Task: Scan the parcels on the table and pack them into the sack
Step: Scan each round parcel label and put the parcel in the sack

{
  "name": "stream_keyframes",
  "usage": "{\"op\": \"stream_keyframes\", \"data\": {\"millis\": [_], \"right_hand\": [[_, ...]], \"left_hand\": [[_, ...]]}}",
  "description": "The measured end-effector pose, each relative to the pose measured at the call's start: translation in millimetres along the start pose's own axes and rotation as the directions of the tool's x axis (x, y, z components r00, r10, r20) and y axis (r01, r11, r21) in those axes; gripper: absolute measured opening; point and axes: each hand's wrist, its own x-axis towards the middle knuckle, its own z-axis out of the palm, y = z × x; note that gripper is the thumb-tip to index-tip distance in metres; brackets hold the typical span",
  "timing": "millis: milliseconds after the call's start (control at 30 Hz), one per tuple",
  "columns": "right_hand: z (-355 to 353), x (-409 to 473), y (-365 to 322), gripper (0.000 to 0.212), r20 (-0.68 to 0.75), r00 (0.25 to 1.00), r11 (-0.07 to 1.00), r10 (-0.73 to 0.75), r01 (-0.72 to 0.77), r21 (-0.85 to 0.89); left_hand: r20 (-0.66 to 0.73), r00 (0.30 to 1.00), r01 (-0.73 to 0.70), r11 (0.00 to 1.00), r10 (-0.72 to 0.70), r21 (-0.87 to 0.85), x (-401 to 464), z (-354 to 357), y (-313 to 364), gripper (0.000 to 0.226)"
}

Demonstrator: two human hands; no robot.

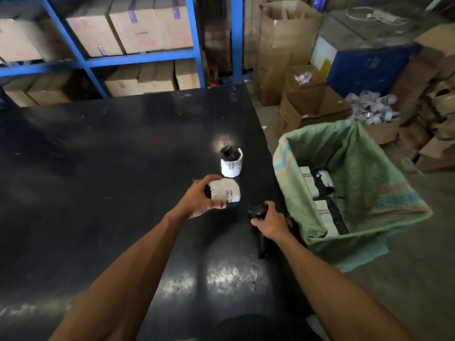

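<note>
The left hand (200,199) holds a small parcel (225,191) just above the dark bench (98,156), its fingers (209,179) curled over the far edge and the thumb under the near edge, so the white label with its barcode faces up and toward the right hand. The right hand (269,221) is closed around a black handheld scanner (257,210), whose head pokes out past the fingers and points toward the held parcel, close beside it but not touching. Beyond the left fingers, a second parcel (231,162) stands on the bench, wrapped in black plastic with a white label around its lower part, near the held one but apart from it. To the right of the right hand, just off the bench edge, a green woven sack (364,168) stands open. Inside it lie several packed parcels (320,190), black with white labels, stacked along the side nearest the bench. Behind the bench, blue shelving (138,60) carries cardboard boxes (138,28), and more open cartons (312,109) sit on the floor beyond the sack.
</note>
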Motion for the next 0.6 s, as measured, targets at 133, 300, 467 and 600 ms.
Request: {"op": "stream_keyframes", "data": {"millis": [133, 300, 467, 600], "right_hand": [[-35.9, 9.5, -18.2, 0.090, 0.022, 0.998, 0.992, -0.065, 0.067, -0.111], [-116.4, 33.4, -44.8, 0.066, 0.044, 0.995, 0.831, -0.094, 0.055, 0.554], [-198.6, 72.4, -12.1, 0.053, -0.088, 0.996, 0.618, -0.004, 0.072, 0.783], [-254.5, 113.4, 39.7, 0.056, -0.107, 0.994, 0.619, 0.025, 0.069, 0.782]], "left_hand": [[-0.163, 0.986, 0.015, 0.995, -0.030, -0.097, 18.3, 17.9, 24.8, 0.077], [-0.346, 0.938, -0.091, 0.974, 0.013, -0.209, 61.4, 75.5, 100.2, 0.075], [-0.121, 0.975, -0.213, 0.947, 0.189, -0.240, 111.7, 139.3, 167.0, 0.098], [-0.044, 0.977, -0.204, 0.976, 0.208, 0.074, 148.8, 169.9, 197.9, 0.104]]}}
